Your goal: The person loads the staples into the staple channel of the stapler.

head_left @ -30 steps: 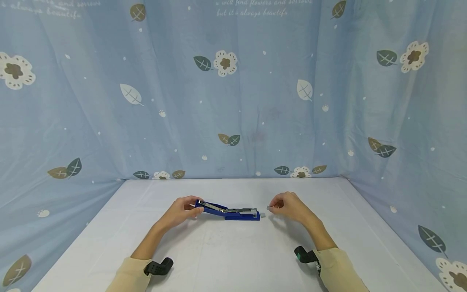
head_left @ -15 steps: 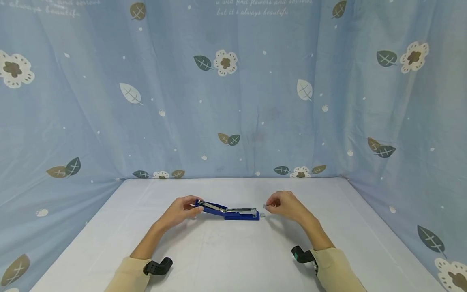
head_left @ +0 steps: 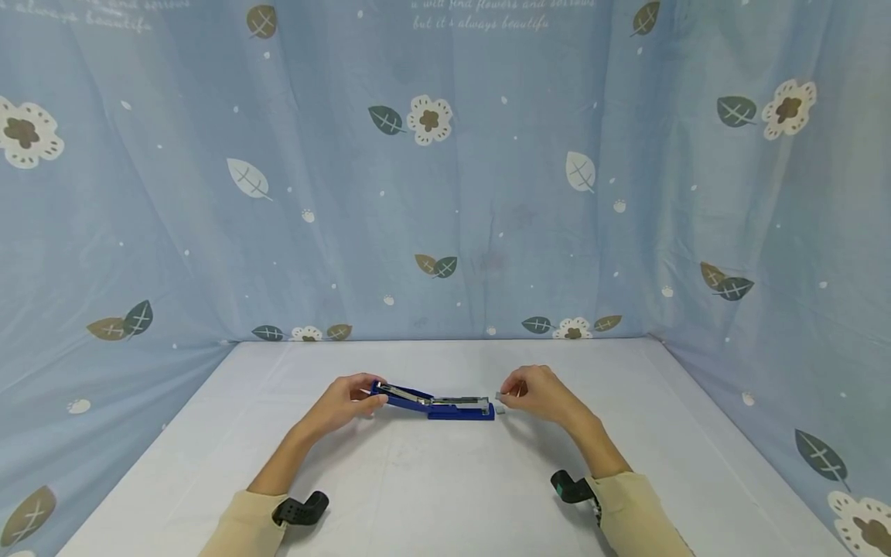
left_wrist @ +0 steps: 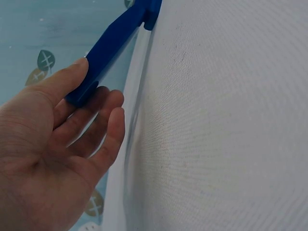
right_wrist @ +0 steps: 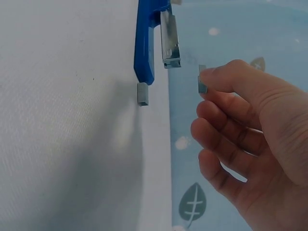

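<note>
A blue stapler (head_left: 461,414) lies opened out on the table, its metal staple channel (right_wrist: 170,41) showing. My left hand (head_left: 346,398) pinches the end of the raised top cover (left_wrist: 108,48) between thumb and fingers, holding it tilted up to the left. Just off the stapler's right end, my right hand (head_left: 543,393) pinches a small grey strip of staples (right_wrist: 202,81) between thumb and forefinger, with the other fingers loosely curled. A second staple strip (right_wrist: 143,94) rests on the table right at the tip of the stapler's base.
The white table (head_left: 418,495) runs back to a blue curtain (head_left: 445,193) printed with leaves and flowers. Black wrist cameras (head_left: 301,509) sit at both cream sleeves (head_left: 247,526).
My right hand has moved left with the staple strip, closer to the stapler's right end. The left hand and the stapler have stayed in place.
</note>
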`<control>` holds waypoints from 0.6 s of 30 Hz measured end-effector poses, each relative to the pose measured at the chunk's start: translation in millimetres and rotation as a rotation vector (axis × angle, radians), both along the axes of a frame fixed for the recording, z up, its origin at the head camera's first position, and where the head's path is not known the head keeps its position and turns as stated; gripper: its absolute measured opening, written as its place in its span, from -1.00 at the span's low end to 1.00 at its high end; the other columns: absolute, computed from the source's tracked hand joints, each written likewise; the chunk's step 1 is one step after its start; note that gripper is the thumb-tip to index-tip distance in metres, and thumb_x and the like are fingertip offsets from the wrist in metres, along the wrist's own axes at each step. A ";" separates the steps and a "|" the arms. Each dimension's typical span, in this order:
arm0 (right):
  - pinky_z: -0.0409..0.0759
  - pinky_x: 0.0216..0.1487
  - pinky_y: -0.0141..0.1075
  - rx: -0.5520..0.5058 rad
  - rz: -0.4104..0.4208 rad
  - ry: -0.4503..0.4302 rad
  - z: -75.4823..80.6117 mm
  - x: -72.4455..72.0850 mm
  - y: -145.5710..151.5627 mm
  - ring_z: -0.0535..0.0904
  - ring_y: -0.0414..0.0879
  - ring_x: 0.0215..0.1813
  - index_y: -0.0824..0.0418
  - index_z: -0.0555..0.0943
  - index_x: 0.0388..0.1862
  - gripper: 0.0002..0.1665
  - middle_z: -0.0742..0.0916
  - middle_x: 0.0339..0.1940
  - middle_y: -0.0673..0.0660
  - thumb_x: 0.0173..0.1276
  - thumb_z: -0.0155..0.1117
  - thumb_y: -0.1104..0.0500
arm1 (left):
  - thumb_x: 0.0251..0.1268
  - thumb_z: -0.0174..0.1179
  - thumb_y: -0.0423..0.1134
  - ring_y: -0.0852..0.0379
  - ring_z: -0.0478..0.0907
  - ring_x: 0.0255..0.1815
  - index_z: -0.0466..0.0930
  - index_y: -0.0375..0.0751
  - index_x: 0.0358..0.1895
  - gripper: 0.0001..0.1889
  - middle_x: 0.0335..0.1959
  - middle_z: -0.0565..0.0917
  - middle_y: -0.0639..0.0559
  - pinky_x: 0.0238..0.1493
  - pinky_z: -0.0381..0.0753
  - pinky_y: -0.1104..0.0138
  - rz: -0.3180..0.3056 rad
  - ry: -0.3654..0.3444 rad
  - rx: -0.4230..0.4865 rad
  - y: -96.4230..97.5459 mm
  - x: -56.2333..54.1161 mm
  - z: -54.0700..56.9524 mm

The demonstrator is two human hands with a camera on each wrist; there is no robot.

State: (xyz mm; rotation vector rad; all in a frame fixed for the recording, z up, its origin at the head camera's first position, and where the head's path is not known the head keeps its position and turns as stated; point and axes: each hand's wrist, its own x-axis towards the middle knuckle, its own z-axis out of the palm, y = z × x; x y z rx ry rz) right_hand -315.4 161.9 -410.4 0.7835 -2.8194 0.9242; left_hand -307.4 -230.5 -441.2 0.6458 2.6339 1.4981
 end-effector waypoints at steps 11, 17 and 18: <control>0.53 -0.41 -0.45 -0.005 -0.009 -0.008 3.3 1.7 -2.8 0.51 -0.23 -0.41 0.07 0.72 -0.35 -0.93 0.67 -0.47 -0.10 0.22 0.45 0.12 | 0.33 0.27 -0.06 -0.11 0.72 -0.17 0.53 -0.19 0.20 -0.55 -0.09 0.71 -0.18 -0.23 0.75 0.25 -0.008 0.000 0.002 -0.2 -2.2 -2.8; 0.55 -0.39 -0.45 0.001 0.002 -0.008 4.8 0.5 -5.1 0.52 -0.24 -0.40 0.06 0.72 -0.34 -0.93 0.67 -0.46 -0.10 0.23 0.44 0.12 | 0.33 0.27 -0.06 -0.07 0.72 -0.18 0.52 -0.20 0.21 -0.54 -0.10 0.72 -0.16 -0.23 0.75 0.25 -0.006 0.004 -0.009 -0.6 -2.1 -2.9; 0.55 -0.40 -0.45 0.002 0.012 -0.002 5.1 0.3 -5.2 0.52 -0.25 -0.41 0.07 0.72 -0.33 -0.93 0.68 -0.46 -0.10 0.24 0.44 0.12 | 0.33 0.27 -0.06 -0.07 0.72 -0.18 0.52 -0.20 0.21 -0.54 -0.10 0.72 -0.17 -0.23 0.75 0.24 -0.006 0.006 -0.010 -0.8 -2.4 -3.1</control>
